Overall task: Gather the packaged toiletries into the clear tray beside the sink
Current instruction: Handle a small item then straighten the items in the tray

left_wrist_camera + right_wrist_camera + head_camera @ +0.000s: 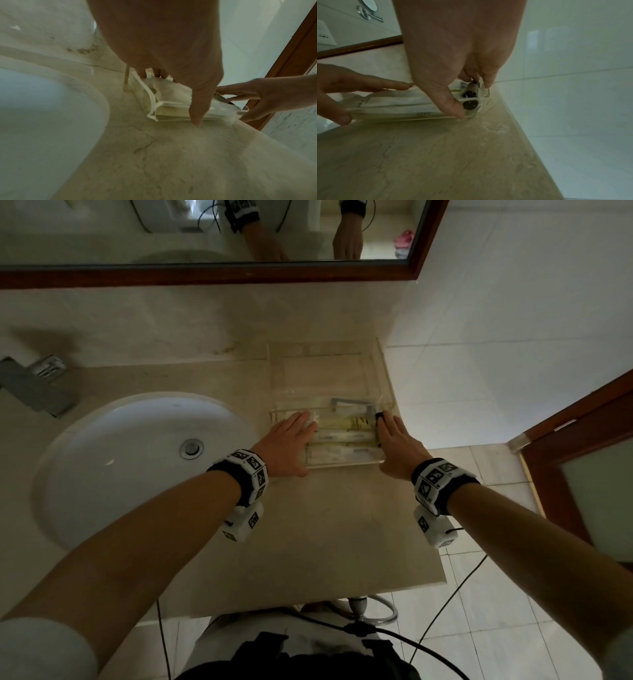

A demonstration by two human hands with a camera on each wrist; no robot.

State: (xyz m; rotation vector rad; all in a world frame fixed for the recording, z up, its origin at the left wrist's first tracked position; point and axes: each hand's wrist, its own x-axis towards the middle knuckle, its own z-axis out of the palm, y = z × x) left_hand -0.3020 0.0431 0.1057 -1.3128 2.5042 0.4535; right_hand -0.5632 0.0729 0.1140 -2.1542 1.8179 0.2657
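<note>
The clear tray (342, 465) stands on the beige counter just right of the sink. In it lie white packaged toiletries (342, 436) and, at its right end, small dark-capped bottles (469, 105). My left hand (298, 443) holds the tray's left end, thumb on the front wall (171, 117) and fingers reaching over the packets (164, 89) to the back. My right hand (390, 443) grips the right end, thumb (453, 108) on the front corner and fingers bent over the bottles. In the right wrist view the packets (399, 101) fill the tray behind its front wall (402, 119).
A white sink (120, 467) with a metal faucet (34, 385) lies to the left. A taller clear stand (325, 361) sits right behind the tray against the wall. The counter's edge (442, 542) drops off right of the tray; a wood-framed door (582, 440) stands beyond.
</note>
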